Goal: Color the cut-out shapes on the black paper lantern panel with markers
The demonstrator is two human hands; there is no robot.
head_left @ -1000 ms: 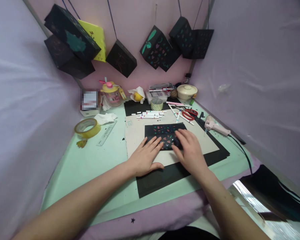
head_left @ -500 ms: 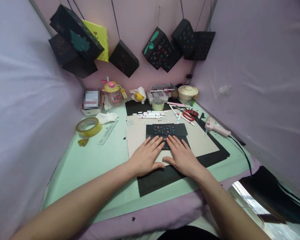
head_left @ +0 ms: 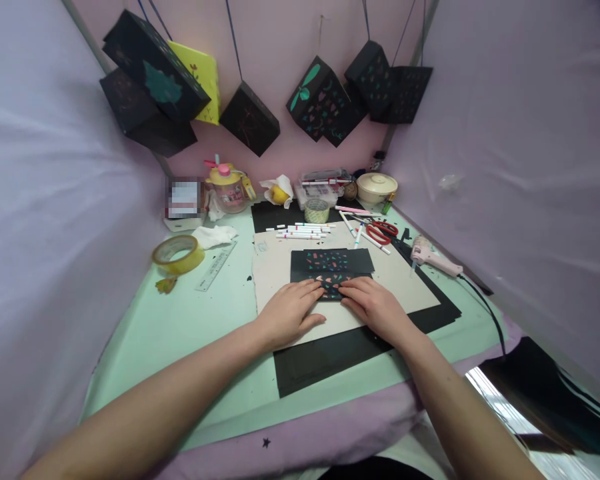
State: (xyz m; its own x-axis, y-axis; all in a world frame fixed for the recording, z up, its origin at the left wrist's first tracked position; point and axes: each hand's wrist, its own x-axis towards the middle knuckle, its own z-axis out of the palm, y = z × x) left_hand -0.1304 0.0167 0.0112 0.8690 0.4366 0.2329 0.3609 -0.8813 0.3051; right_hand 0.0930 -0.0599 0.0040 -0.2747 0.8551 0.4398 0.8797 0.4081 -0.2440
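Observation:
A folded black paper piece (head_left: 335, 261) with small coloured shapes lies on a pale board (head_left: 275, 260) in front of me. My left hand (head_left: 291, 310) rests on its lower left part, fingers stretched and thumb apart. On the lower right part lie the fingertips of my right hand (head_left: 375, 307), slightly bent and spread with nothing held in them. The fingers hide parts of the lower panel. Under the board, black sheets (head_left: 325, 367) stick out toward me.
White markers (head_left: 303, 233), red-handled scissors (head_left: 380, 233) and a tape roll (head_left: 317, 211) lie beyond the paper. A glue gun (head_left: 435, 257) is at right; yellow tape (head_left: 179, 255) and a ruler (head_left: 217, 267) at left. Black paper boxes (head_left: 250, 120) hang above the table.
Both hands have drawn back toward me, and my right hand has shifted right with its fingers more bent. More of the lower patterned panel shows.

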